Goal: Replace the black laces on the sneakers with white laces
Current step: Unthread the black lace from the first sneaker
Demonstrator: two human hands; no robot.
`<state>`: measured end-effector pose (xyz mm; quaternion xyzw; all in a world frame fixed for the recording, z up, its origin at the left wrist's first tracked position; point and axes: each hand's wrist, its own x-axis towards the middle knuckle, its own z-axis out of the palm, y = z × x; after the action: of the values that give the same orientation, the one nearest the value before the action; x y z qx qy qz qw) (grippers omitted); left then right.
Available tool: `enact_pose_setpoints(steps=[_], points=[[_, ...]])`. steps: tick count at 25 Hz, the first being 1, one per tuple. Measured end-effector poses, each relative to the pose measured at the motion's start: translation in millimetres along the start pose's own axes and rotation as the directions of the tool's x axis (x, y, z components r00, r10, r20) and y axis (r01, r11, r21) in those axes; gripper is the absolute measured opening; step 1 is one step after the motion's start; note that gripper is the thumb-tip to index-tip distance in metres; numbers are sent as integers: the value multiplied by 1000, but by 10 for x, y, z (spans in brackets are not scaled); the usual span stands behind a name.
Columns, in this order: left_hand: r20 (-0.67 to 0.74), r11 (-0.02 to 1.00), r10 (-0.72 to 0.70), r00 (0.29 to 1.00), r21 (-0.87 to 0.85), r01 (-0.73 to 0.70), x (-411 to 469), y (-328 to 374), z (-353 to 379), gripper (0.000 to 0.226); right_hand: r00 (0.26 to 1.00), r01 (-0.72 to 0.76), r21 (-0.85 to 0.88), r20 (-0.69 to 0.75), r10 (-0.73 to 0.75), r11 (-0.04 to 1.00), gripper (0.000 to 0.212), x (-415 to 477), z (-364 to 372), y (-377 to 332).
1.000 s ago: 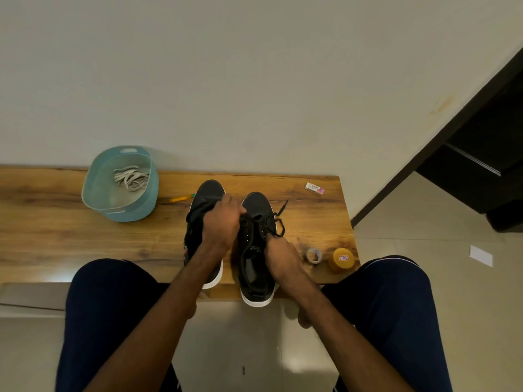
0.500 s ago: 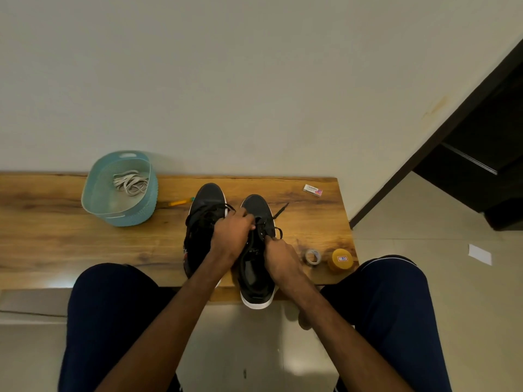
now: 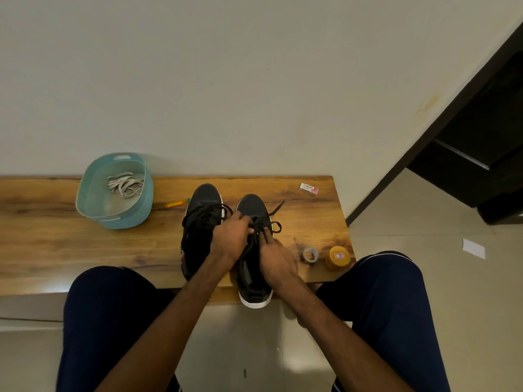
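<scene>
Wooden bench (image 3: 56,236): one. Black sneakers (image 3: 202,199): two. Black laces (image 3: 203,215): two. Hands (image 3: 230,239): two. Teal basket (image 3: 127,219): one. White laces (image 3: 124,186): one bundle. Pencil (image 3: 175,204), eraser packet (image 3: 309,189), tape roll (image 3: 310,254), yellow jar (image 3: 337,257), paper slip (image 3: 474,248): one each.

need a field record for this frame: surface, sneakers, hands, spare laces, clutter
surface: brown wooden bench top
sneakers: black low-top left sneaker and right sneaker, white soles, side by side, toes toward the wall
hands: left hand and right hand pinch the black lace on the right sneaker
spare laces: bundled white laces in teal plastic basket
clutter: yellow pencil, white eraser packet, tape roll, round yellow tin
</scene>
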<state>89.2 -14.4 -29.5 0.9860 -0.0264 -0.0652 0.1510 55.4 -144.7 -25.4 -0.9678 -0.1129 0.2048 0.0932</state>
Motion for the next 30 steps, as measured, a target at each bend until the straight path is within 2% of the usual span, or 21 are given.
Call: enact_pose_setpoints(steps=[4, 6, 7, 9, 10, 11, 12, 13, 14, 15, 16, 17, 18, 20, 23, 25, 28, 30], points=[[-102, 1000, -5, 995, 7, 6, 13, -59, -90, 10, 1000, -15, -35, 16, 15, 999, 61, -21, -10, -17], [-260, 990, -132, 957, -85, 113, 43, -174, -343, 16, 1000, -21, -57, 2, 22, 998, 60, -33, -23, -13], [-354, 960, -262, 898, -195, 204, 64, -269, -501, 16, 1000, -24, -58, -4, 24, 998, 59, -37, -24, -16], [-452, 815, -557, 696, -461, 353, 43, -504, -804, 12, 1000, -20, -68, -11, 20, 998, 59, -39, -23, -25], [-464, 736, -658, 592, -560, 379, 0, -624, -890, 14, 1000, -19, -73, -8, 18, 997, 59, -35, -20, -28], [-456, 678, -721, 521, -619, 396, -36, -723, -923, 15, 1000, -15, -75, -3, 15, 997, 60, -27, -15, -29], [-445, 657, -744, 499, -622, 425, -54, -778, -910, 16, 1000, -14, -74, 6, 14, 997, 61, -19, -10, -32], [-453, 703, -705, 547, -547, 454, -55, -769, -871, 16, 1000, -15, -73, 14, 16, 997, 62, -12, -2, -31], [-472, 811, -583, 661, -387, 439, -45, -701, -798, 21, 1000, -18, -76, 22, 20, 997, 64, -1, 7, -30], [-445, 917, -398, 802, -189, 350, -9, -575, -682, 30, 999, -20, -83, 28, 23, 996, 65, 9, 15, -24], [-360, 978, -199, 911, -14, 208, 26, -426, -533, 38, 999, -20, -91, 31, 23, 996, 65, 16, 23, -21], [-241, 992, -48, 969, 104, 75, 54, -281, -376, 41, 999, -18, -101, 31, 22, 995, 64, 19, 27, -18], [-125, 986, 43, 991, 168, -22, 75, -160, -224, 39, 999, -17, -107, 30, 20, 994, 64, 15, 25, -13], [-22, 977, 86, 996, 200, -80, 84, -57, -25, 33, 999, -12, -90, 30, 15, 996, 62, 10, 6, -9], [-113, 984, 76, 991, 172, -55, 52, -121, 11, 20, 1000, -2, -91, 25, 5, 996, 62, 4, 11, 0], [-167, 979, 82, 983, 199, -48, 50, -143, -118, 21, 1000, -9, -111, 24, 11, 994, 62, 7, 26, 1], [-314, 977, -64, 947, 172, 124, 52, -286, -514, 25, 1000, -19, -102, -4, 19, 995, 61, 5, 26, 10], [-441, 959, -230, 868, 50, 280, 35, -534, -822, 15, 999, -30, -99, -25, 28, 995, 62, 7, 9, 1]])
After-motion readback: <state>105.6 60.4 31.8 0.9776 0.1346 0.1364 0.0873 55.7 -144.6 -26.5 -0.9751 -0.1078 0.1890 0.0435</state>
